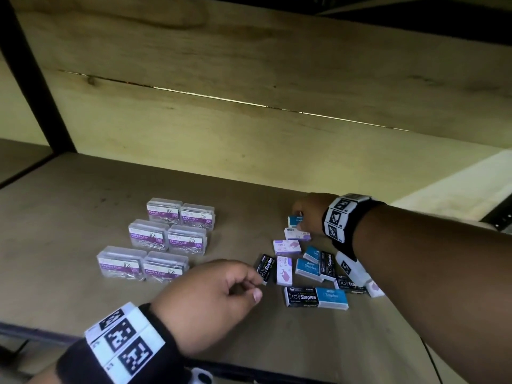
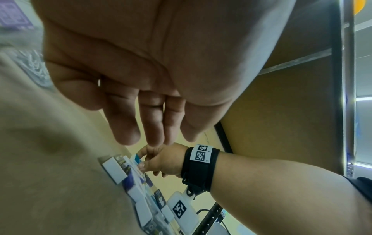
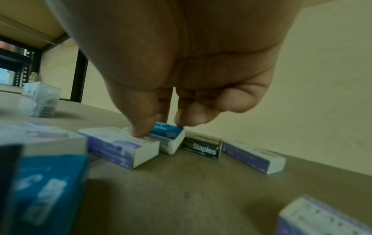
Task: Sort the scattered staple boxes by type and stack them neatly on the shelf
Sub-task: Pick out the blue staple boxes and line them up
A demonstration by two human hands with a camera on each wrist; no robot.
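Small staple boxes in black, blue and white-purple lie scattered on the brown shelf board (image 1: 69,212). My right hand (image 1: 299,220) reaches to the far end of the scatter and pinches a blue staple box (image 1: 292,220) between thumb and fingers. The right wrist view shows that blue staple box (image 3: 171,133) lying flat on the board, with my right hand (image 3: 161,127) on it, beside a white-purple box (image 3: 118,146) and a black Staples box (image 3: 201,147). My left hand (image 1: 257,285) hovers with loosely bent fingers at the edge of a black box (image 1: 266,268). It holds nothing.
Several clear paper clip boxes (image 1: 166,239) stand in paired rows to the left of the staple boxes. A black box (image 1: 302,296) and a blue box (image 1: 332,296) lie end to end near the front. The wooden back wall (image 1: 249,148) rises behind.
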